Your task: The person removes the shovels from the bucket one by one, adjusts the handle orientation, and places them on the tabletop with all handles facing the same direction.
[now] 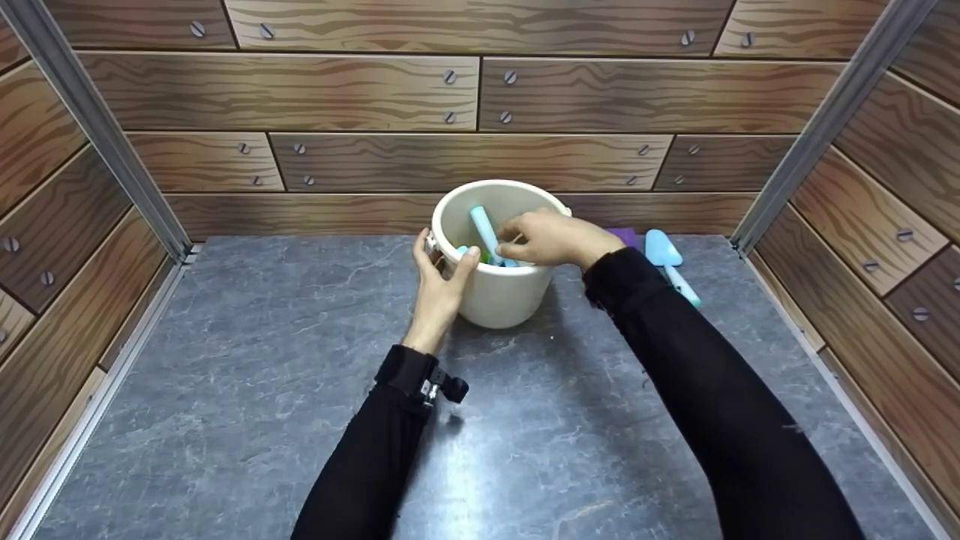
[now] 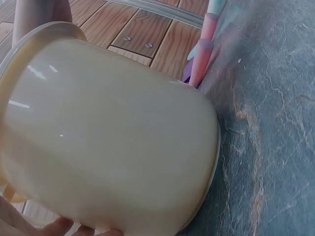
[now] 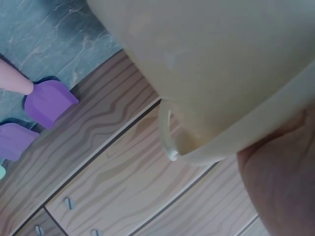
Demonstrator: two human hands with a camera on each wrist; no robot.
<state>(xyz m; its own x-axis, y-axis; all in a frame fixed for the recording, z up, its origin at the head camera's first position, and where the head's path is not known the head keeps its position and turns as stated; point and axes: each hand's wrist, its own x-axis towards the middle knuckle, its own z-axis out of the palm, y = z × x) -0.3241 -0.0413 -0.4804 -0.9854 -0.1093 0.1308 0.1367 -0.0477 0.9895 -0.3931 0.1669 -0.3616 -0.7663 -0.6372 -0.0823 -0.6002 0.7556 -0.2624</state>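
Observation:
A cream bucket stands upright on the grey marbled floor near the back wall. My left hand grips its left side, thumb at the rim and fingers along the outer wall. Over the right rim, my right hand reaches into the bucket with bent fingers. Beside those fingertips, a toy tool with a light blue handle leans inside; whether they pinch anything is hidden. Bits of green and blue show at the bucket's bottom. The left wrist view shows the bucket's side large.
Right of the bucket lies a light blue toy shovel, with a purple piece partly behind my right arm. Two purple shovel blades appear in the right wrist view, one with a pink handle. Wood-patterned walls enclose the floor on three sides.

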